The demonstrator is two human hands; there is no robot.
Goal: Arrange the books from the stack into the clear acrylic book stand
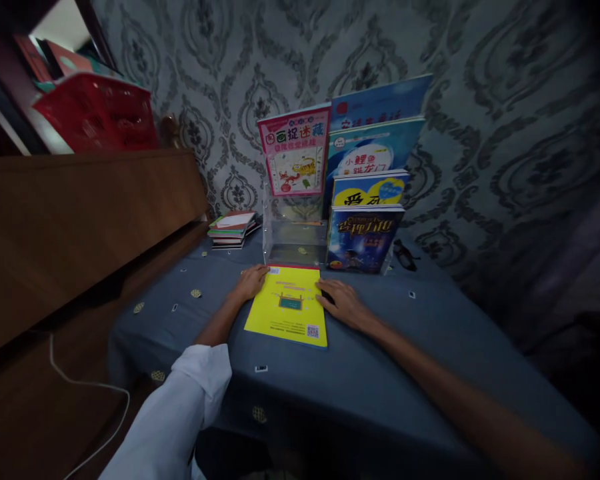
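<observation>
A yellow book [291, 322] lies on the blue-grey tablecloth with its back cover up, showing a small chalkboard picture and a QR code. My left hand [253, 281] grips its upper left edge, fingers curled at the corner. On the opposite side, my right hand [344, 303] holds the right edge between thumb and fingers. Just behind the book stands a clear tiered display rack [295, 235]. A pink picture book [300, 157] sits in the rack's upper left. Down its right side are a dark blue book [363, 243], a blue-and-yellow book [367, 189], a teal book [370, 152] and a taller blue book [380, 100].
A stack of books [231, 230] rests at the table's back left. Dark glasses or a similar small object [406, 256] lie right of the rack. A wooden cabinet [90, 207] with a red basket [100, 113] borders the left; a white cable [87, 383] hangs below. Patterned wall behind.
</observation>
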